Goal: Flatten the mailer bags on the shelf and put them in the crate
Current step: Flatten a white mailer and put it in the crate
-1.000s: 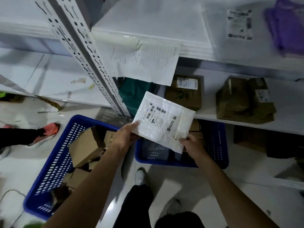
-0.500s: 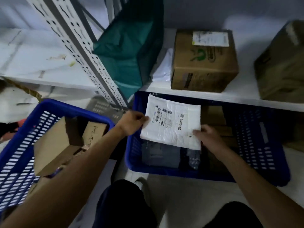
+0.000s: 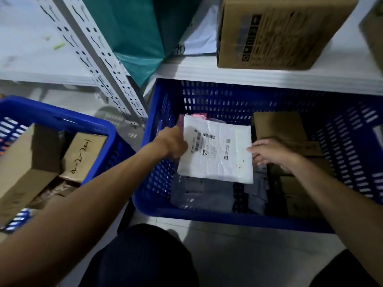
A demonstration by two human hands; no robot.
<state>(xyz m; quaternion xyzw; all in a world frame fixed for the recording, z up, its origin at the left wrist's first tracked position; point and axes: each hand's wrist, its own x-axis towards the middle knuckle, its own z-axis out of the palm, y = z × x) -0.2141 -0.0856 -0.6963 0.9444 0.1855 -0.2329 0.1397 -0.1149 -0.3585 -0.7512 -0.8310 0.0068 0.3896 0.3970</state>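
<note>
Under the white shelf sits the blue crate. Inside it, over grey parcels and beside a brown box, we hold the white mailer bag label up. Our right hand pinches its right edge with curled fingers. Our left hand meets its left edge, fingers hidden beneath, so we cannot tell its grip.

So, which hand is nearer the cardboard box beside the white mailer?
Right. The right hand overlaps the cardboard box; the left hand sits across the white mailer.
</note>
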